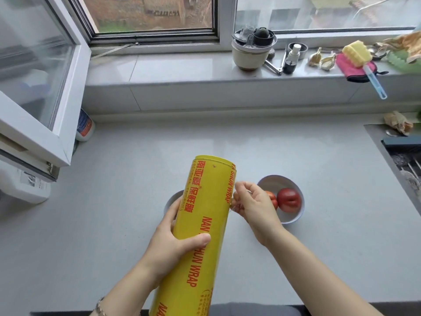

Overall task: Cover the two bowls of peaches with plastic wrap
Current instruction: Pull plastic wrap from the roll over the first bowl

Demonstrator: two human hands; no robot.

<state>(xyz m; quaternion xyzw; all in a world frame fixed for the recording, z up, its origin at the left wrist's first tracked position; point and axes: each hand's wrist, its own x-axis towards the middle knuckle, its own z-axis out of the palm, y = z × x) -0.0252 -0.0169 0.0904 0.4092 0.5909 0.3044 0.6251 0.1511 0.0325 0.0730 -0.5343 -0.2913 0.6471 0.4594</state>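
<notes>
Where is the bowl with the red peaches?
The white bowl sits on the grey counter, right of the yellow wrap roll, partly behind the right hand.

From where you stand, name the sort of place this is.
Most likely a home kitchen: a grey countertop with a sink at its right, and a dish brush and spray bottle on the windowsill.

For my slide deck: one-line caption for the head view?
Left hand holds wrap roll; right hand pinches film near bowl.
</notes>
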